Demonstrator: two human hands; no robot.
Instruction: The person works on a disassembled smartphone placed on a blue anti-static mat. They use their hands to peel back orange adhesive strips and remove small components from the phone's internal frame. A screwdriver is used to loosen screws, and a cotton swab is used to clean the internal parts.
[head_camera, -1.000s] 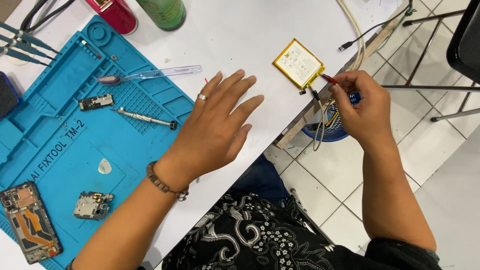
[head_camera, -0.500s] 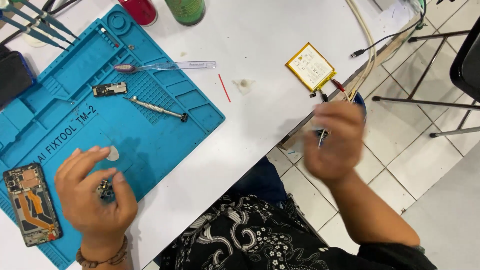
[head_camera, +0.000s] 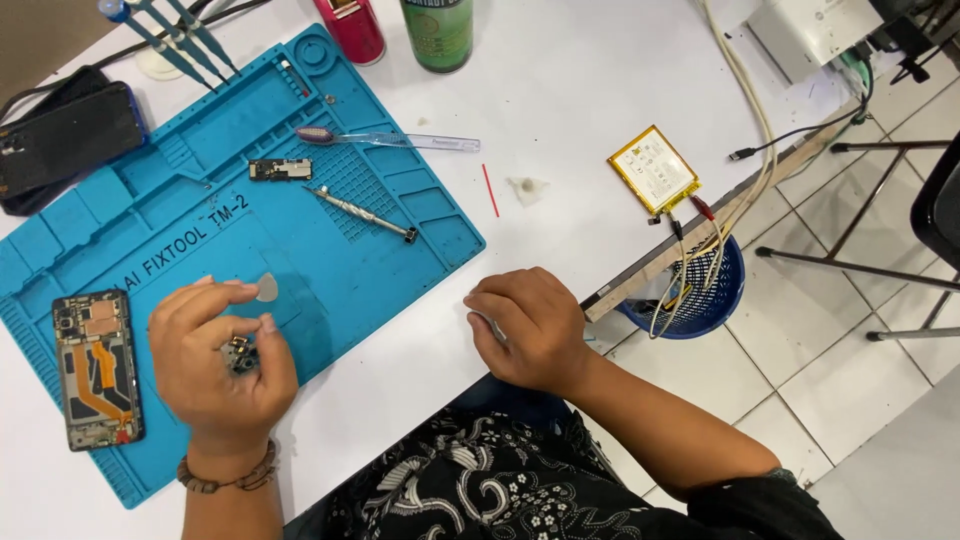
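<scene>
**Left hand pinching small part over blue mat**

Left hand (head_camera: 215, 365) has fingers clamped on a small dark metal electronic component (head_camera: 240, 356), held just above the blue silicone repair mat (head_camera: 120, 230). Right hand (head_camera: 525, 325) rests curled on the white table (head_camera: 560, 90) near its edge; whether it holds anything, cannot tell. Opened phone frame with orange flex cable (head_camera: 97, 368) lies on mat left of left hand. Yellow flat battery (head_camera: 653, 168) well apart, near table edge.
</scene>
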